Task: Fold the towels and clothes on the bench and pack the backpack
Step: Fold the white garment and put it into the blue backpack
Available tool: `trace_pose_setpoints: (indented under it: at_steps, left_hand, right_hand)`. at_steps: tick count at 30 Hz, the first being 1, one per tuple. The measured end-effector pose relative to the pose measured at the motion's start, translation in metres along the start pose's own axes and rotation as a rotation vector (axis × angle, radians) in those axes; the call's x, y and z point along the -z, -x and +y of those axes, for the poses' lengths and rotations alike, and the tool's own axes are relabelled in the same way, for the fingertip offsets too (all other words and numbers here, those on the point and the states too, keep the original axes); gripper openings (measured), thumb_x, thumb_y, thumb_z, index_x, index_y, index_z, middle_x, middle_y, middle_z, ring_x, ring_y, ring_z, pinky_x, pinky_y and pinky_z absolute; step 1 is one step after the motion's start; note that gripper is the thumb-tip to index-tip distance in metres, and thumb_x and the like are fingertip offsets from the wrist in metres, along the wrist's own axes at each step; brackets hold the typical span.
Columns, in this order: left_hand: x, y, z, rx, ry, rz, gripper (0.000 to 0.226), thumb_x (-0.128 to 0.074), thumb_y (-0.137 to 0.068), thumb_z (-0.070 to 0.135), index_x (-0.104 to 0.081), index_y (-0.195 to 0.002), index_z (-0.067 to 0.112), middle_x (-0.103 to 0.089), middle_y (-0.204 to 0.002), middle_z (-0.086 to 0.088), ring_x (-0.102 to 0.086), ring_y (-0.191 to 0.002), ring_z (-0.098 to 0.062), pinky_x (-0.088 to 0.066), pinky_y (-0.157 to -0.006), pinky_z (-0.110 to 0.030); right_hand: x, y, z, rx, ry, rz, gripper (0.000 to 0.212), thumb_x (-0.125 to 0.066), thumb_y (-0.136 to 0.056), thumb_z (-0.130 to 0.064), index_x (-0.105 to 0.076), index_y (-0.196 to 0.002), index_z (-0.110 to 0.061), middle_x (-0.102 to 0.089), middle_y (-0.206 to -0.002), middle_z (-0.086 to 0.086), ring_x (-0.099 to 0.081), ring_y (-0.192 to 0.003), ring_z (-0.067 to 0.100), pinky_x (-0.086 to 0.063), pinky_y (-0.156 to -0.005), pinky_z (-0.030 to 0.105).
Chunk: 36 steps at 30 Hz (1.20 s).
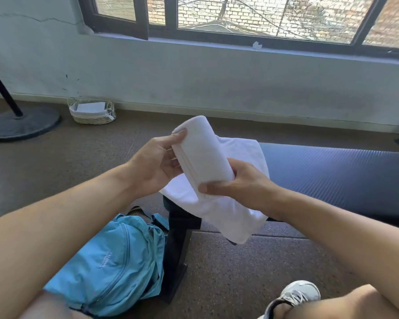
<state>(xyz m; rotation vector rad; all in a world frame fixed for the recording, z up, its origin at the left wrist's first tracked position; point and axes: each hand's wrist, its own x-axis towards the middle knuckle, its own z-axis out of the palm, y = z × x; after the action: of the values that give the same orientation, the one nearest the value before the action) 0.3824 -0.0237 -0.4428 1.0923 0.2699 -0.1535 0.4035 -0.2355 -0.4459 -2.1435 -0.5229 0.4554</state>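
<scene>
A small white towel [202, 150], folded into a thick narrow bundle, is held up above the bench end. My left hand [157, 164] grips its far left edge with thumb on top. My right hand [237, 183] clasps its near end from the right. Under it a second white towel [228, 212] lies spread over the left end of the dark blue padded bench [332, 176] and hangs over the front edge. The light blue backpack [115, 265] lies on the floor at the lower left, beside the bench's black leg [177, 249], its zip looking closed.
A wicker basket [91, 111] with white paper sits against the wall at the back left. A black stand with a round base [21, 125] is at the far left. My knee and a white sneaker [293, 298] are at the lower right. A window runs along the top.
</scene>
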Motion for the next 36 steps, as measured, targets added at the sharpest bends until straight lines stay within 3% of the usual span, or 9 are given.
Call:
trace_pose_setpoints:
  at_steps: [8, 11, 15, 20, 23, 26, 28, 32, 36]
  left_hand:
    - [0.076, 0.035, 0.013, 0.038, -0.051, -0.3, 0.061, -0.094, -0.064, 0.022, -0.074, -0.119, 0.008, -0.07, -0.122, -0.016, -0.07, -0.109, -0.026, -0.058, -0.093, -0.037]
    - [0.098, 0.046, 0.006, 0.048, -0.381, -0.251, 0.051, -0.086, -0.075, 0.007, -0.071, -0.123, 0.014, -0.067, -0.13, -0.017, -0.067, -0.117, -0.028, -0.055, -0.1, -0.039]
    - [0.112, 0.061, -0.004, 0.069, -0.831, -0.169, 0.035, -0.073, -0.084, -0.004, -0.07, -0.114, 0.013, -0.073, -0.12, -0.008, -0.066, -0.119, -0.023, -0.047, -0.11, -0.046]
    - [0.087, 0.071, -0.003, 0.076, -0.57, -0.211, 0.066, -0.075, -0.08, 0.052, -0.062, -0.133, 0.014, -0.067, -0.132, -0.008, -0.062, -0.124, -0.027, -0.042, -0.113, -0.047]
    - [0.076, 0.083, -0.011, 0.275, -0.508, -0.417, 0.078, -0.075, -0.081, 0.057, -0.056, -0.139, 0.009, -0.062, -0.137, -0.017, -0.062, -0.118, -0.031, -0.051, -0.101, -0.042]
    - [0.068, 0.09, -0.011, 0.368, -0.313, -0.485, 0.079, -0.094, -0.056, 0.052, -0.071, -0.117, 0.007, -0.071, -0.116, -0.017, -0.071, -0.099, -0.028, -0.058, -0.086, -0.039]
    - [0.06, 0.089, -0.011, 0.275, -0.308, -0.367, 0.068, -0.096, -0.052, 0.049, -0.076, -0.105, 0.011, -0.074, -0.105, -0.014, -0.073, -0.088, -0.026, -0.061, -0.077, -0.038]
    - [0.041, 0.078, -0.018, 0.03, -0.273, 0.058, 0.06, -0.077, -0.079, 0.049, -0.067, -0.121, 0.006, -0.077, -0.109, -0.012, -0.075, -0.097, -0.028, -0.061, -0.083, -0.043]
    - [0.033, 0.07, -0.021, -0.024, -0.296, 0.257, 0.068, -0.047, -0.087, 0.07, -0.065, -0.117, 0.011, -0.079, -0.101, -0.007, -0.076, -0.094, -0.026, -0.06, -0.089, -0.045]
  right_hand:
    - [0.004, 0.005, -0.022, 0.2, -0.105, -0.146, 0.032, -0.086, -0.077, -0.023, -0.068, -0.103, -0.024, -0.064, -0.083, -0.003, -0.062, -0.076, 0.016, -0.052, -0.065, 0.03]
    - [0.007, 0.0, -0.019, 0.22, -0.102, -0.005, 0.036, -0.092, -0.067, -0.026, -0.07, -0.095, -0.025, -0.067, -0.09, 0.009, -0.064, -0.089, 0.026, -0.053, -0.076, 0.039]
    - [0.003, 0.0, -0.023, 0.427, 0.233, -0.015, 0.045, -0.094, -0.065, -0.026, -0.068, -0.1, -0.039, -0.068, -0.094, -0.013, -0.061, -0.081, 0.009, -0.046, -0.069, 0.023]
    - [-0.013, 0.005, -0.038, 0.695, 0.356, -0.117, 0.047, -0.087, -0.069, -0.004, -0.069, -0.097, -0.036, -0.064, -0.095, -0.029, -0.056, -0.091, -0.001, -0.041, -0.079, 0.012]
    - [-0.021, 0.004, -0.044, 0.711, 0.213, -0.104, 0.044, -0.088, -0.068, -0.007, -0.072, -0.098, -0.034, -0.07, -0.1, -0.023, -0.062, -0.096, 0.01, -0.048, -0.085, 0.029]
    - [-0.027, 0.002, -0.045, 0.708, 0.156, -0.032, 0.048, -0.088, -0.072, -0.01, -0.072, -0.111, -0.035, -0.07, -0.117, -0.02, -0.064, -0.112, 0.005, -0.05, -0.094, 0.027]
    - [-0.031, -0.003, -0.04, 0.539, 0.069, 0.057, 0.052, -0.079, -0.084, -0.009, -0.066, -0.127, -0.034, -0.067, -0.126, -0.013, -0.064, -0.113, 0.003, -0.052, -0.097, 0.027]
    - [-0.042, -0.001, -0.04, 0.071, -0.423, -0.013, 0.05, -0.061, -0.098, -0.033, -0.047, -0.145, -0.027, -0.062, -0.13, 0.004, -0.068, -0.107, 0.024, -0.056, -0.096, 0.045]
    - [-0.066, 0.004, -0.043, 0.049, -0.349, -0.158, 0.082, -0.067, -0.075, -0.067, -0.039, -0.146, -0.038, -0.066, -0.124, -0.009, -0.069, -0.106, 0.009, -0.057, -0.092, 0.035]
